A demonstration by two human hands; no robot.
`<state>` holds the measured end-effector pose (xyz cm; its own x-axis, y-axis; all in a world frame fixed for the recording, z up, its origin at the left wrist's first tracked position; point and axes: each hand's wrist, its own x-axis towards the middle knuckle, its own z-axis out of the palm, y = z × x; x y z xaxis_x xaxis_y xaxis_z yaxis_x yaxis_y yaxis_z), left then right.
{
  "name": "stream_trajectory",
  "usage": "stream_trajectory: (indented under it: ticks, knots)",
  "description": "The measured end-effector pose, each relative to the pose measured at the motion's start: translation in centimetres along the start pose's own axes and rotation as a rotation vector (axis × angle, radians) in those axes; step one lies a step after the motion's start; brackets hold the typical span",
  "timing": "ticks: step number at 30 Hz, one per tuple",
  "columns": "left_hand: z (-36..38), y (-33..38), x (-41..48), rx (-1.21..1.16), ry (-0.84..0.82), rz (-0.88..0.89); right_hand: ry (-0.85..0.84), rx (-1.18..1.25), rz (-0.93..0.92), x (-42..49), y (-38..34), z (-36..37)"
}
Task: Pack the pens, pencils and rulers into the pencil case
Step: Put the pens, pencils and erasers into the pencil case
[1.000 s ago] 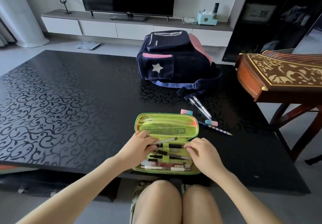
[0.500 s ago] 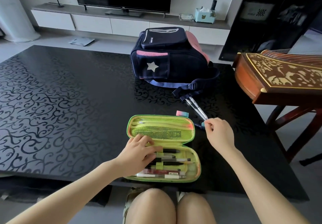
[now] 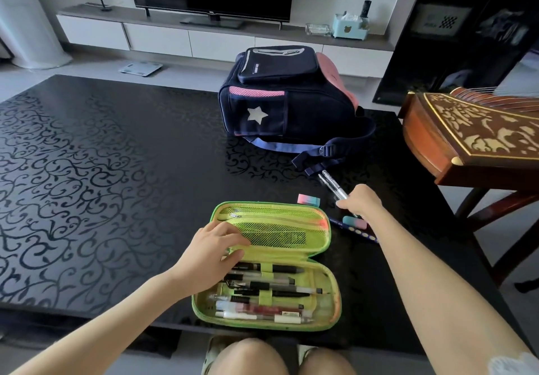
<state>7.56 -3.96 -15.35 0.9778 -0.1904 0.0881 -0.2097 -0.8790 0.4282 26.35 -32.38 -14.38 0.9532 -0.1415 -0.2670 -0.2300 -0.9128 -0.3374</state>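
Now the left hand (image 3: 214,247) lies flat and loose on the open pencil case (image 3: 271,266), with spread fingers pressing the hinge area and holding nothing; it should keep this pressure so the case does not slide. Just to the right of this hand, the lower half of the case has several pens under green elastic loops, and the mesh lid half lies beyond the fingers. The case is bright green, hard-shelled, and fully open on the black table (image 3: 116,185).

Further right, the right hand (image 3: 360,202) closes around the near ends of two clear pens (image 3: 332,185), whose far ends point to the backpack (image 3: 288,103). It is better to lift both together, level, then slide them under a free loop. Beside this hand lie two erasers (image 3: 353,222) and a blue pencil (image 3: 354,230), not yet packed.
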Motion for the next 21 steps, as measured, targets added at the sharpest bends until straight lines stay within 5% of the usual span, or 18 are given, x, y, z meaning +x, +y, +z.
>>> stream_trajectory:
  ticks: [5, 8, 14, 21]
  knots:
    - [0.1, 0.0, -0.5, 0.069, 0.032, 0.021, 0.138, 0.012, -0.027, -2.1, 0.6, -1.2]
    - [-0.2, 0.3, -0.5, 0.060, 0.055, -0.003, 0.214, 0.166, -0.195, -6.1, 0.5, -2.2]
    - [-0.6, 0.8, -1.5, -0.158, 0.148, -0.131, -0.151, 0.020, -0.615, -16.9, -0.9, -0.4]
    - [-0.8, 1.9, -3.8, -0.171, 0.179, -0.047, -0.087, -0.098, -0.750, -19.1, -2.6, 3.1]
